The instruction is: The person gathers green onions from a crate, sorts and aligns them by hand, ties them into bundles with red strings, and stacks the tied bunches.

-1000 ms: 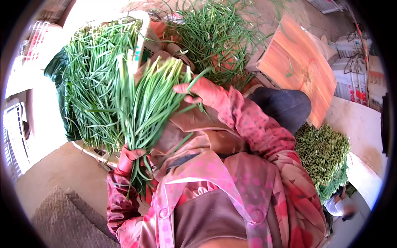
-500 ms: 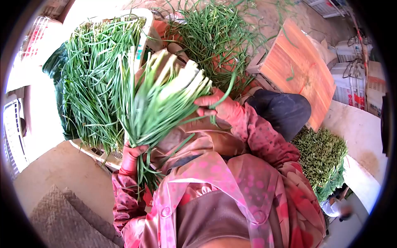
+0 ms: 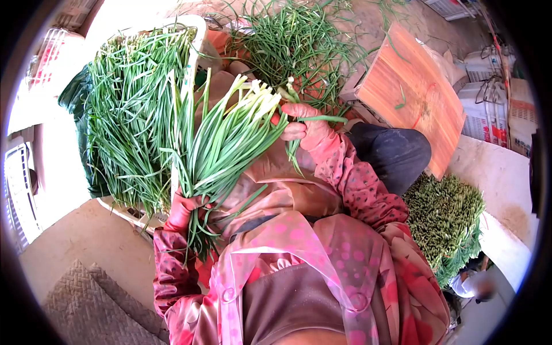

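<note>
My left hand (image 3: 187, 208) is closed around the leafy end of a bunch of garlic chives (image 3: 230, 135). Their pale cut ends fan out upward and to the right, above my lap. Beside those ends, my right hand (image 3: 307, 123) pinches a few loose chive strands (image 3: 330, 119); one sticks out to the right and others hang below the fingers. Leaf tips poke out beneath my left fist. To the left stands a pale crate (image 3: 200, 34) heaped with more chives (image 3: 135, 115), right next to the held bunch.
Loose chives (image 3: 293, 40) lie scattered on the floor ahead. A wooden board (image 3: 414, 95) leans at the right, near my knee (image 3: 397, 152). Stacked chives (image 3: 445, 221) stand at my right side. Woven matting (image 3: 86, 305) lies lower left; white crates (image 3: 483, 112) stand far right.
The bunch has stopped blurring, and its pale ends have spread and tipped slightly. My right hand has shifted a little up and left, with strands now hanging from its fingers.
</note>
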{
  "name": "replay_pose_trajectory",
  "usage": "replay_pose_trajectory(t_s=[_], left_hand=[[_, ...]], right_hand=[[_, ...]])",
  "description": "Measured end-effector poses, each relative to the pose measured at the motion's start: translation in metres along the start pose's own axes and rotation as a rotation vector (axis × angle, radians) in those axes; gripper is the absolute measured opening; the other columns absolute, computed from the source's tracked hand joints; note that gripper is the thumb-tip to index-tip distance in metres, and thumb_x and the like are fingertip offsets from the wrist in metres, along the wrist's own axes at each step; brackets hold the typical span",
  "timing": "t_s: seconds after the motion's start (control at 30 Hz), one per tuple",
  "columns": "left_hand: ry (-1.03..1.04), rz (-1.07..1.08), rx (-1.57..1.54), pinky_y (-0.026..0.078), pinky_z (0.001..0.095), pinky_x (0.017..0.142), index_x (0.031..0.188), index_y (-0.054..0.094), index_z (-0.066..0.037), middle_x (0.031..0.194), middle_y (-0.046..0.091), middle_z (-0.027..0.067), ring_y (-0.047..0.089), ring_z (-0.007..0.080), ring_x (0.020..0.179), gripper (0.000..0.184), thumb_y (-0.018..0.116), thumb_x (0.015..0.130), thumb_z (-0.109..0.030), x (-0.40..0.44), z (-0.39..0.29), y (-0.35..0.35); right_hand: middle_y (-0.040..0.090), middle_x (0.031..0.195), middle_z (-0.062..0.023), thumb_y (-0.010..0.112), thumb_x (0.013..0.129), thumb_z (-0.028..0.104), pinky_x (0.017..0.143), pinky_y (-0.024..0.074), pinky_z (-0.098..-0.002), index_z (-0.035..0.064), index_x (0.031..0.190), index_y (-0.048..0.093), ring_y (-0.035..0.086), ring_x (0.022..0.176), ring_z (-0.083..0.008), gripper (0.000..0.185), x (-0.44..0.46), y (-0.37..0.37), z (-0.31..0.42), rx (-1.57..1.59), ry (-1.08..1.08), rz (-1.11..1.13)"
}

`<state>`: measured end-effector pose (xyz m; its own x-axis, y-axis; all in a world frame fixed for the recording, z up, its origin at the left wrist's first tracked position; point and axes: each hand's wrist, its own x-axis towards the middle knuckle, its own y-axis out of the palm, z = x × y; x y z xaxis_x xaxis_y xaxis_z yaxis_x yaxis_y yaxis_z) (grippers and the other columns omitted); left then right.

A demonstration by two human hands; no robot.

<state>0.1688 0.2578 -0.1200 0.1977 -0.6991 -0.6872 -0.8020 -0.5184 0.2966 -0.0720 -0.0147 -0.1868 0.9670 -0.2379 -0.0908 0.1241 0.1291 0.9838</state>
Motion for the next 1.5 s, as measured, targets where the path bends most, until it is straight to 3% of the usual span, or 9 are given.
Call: replay_pose_trajectory(t_s=[0.1,0.17,0.4,0.6,0.97,1.07,1.2,1.3,1.5], left_hand=[[0.005,0.039,0.088,0.056,0.035,0.071,0.112,0.056,-0.001,0.09,0.064,0.0083,0.063,0.0185,0.072,0.036,0.071,0.079,-0.003,0.004,0.007,-0.012],[-0.02,-0.01,-0.115,0.055,0.0318,0.067,0.113,0.055,-0.002,0.09,0.063,0.0077,0.062,0.018,0.075,0.039,0.071,0.078,-0.004,-0.001,0.005,-0.003],[0.062,-0.087,0.032,0.052,0.0294,0.064,0.111,0.057,-0.002,0.089,0.063,0.0055,0.061,0.0163,0.073,0.031,0.063,0.081,0.003,-0.01,-0.004,0.027],[0.099,-0.141,0.225,0.055,0.0302,0.069,0.112,0.057,0.0,0.092,0.065,0.007,0.064,0.0179,0.077,0.032,0.061,0.081,0.006,-0.017,0.013,0.012],[0.01,-0.057,0.16,0.057,0.0344,0.062,0.112,0.056,0.002,0.092,0.066,0.0117,0.068,0.0237,0.075,0.033,0.062,0.08,0.005,-0.016,-0.001,0.006],[-0.042,-0.054,0.119,0.054,0.0316,0.056,0.107,0.059,0.0,0.086,0.067,0.0097,0.066,0.0208,0.069,0.028,0.066,0.08,0.0,-0.012,-0.001,-0.001],[-0.104,-0.003,0.208,0.05,0.0288,0.051,0.1,0.062,-0.002,0.08,0.066,0.0072,0.063,0.0177,0.064,0.023,0.071,0.08,-0.007,-0.005,-0.005,-0.018],[-0.097,0.039,0.207,0.05,0.0276,0.051,0.101,0.062,-0.001,0.081,0.066,0.0065,0.062,0.0169,0.063,0.023,0.07,0.08,-0.006,-0.002,-0.008,-0.023],[-0.096,0.157,0.376,0.05,0.0266,0.065,0.104,0.064,-0.001,0.088,0.067,0.0031,0.061,0.0121,0.073,0.026,0.069,0.079,-0.002,0.006,-0.016,-0.033]], right_hand=[[0.061,0.074,-0.0058,0.054,0.089,0.007,0.036,0.0279,-0.0199,0.0033,0.108,0.059,0.034,0.039,-0.0031,0.02,-0.009,0.003,0.021,-0.089,-0.284,-0.215],[0.057,0.069,-0.0043,0.054,0.092,0.012,0.036,0.0275,-0.0202,0.0032,0.105,0.062,0.035,0.039,-0.005,0.018,-0.02,-0.026,0.064,0.227,-0.357,0.016],[0.058,0.061,-0.0017,0.056,0.091,0.05,0.035,0.0267,-0.0179,0.0049,0.088,0.068,0.041,0.042,-0.0034,0.047,-0.026,0.072,0.046,-0.856,-0.002,-0.564],[0.056,0.057,-0.001,0.058,0.091,0.034,0.036,0.0251,-0.0198,0.0027,0.091,0.065,0.038,0.038,-0.0047,0.032,0.015,0.064,0.001,-0.9,0.009,-0.703],[0.069,0.082,-0.0055,0.062,0.087,0.034,0.049,0.0457,-0.0271,0.0053,0.103,0.066,0.061,0.06,-0.0108,0.033,-0.025,-0.014,0.201,-1.261,-0.59,-1.334],[0.066,0.108,-0.0099,0.066,0.083,0.038,0.078,0.0516,-0.0321,0.0081,0.115,0.064,0.064,0.096,-0.0205,0.044,0.014,0.017,0.173,-1.952,-0.19,-0.936],[0.063,0.117,-0.0097,0.07,0.08,0.041,0.091,0.0458,-0.0337,0.0109,0.118,0.064,0.058,0.107,-0.0213,0.048,0.082,0.062,0.094,-1.556,0.232,-0.082],[0.069,0.089,-0.0046,0.07,0.082,0.025,0.075,0.0492,-0.0284,0.0062,0.105,0.068,0.061,0.081,-0.0114,0.03,0.102,0.062,0.057,-1.569,0.461,-0.122],[0.067,0.083,-0.0056,0.059,0.087,0.013,0.072,0.0494,-0.0282,0.0009,0.092,0.065,0.064,0.08,-0.0157,0.014,0.07,0.033,0.073,-1.616,0.133,-0.117]])
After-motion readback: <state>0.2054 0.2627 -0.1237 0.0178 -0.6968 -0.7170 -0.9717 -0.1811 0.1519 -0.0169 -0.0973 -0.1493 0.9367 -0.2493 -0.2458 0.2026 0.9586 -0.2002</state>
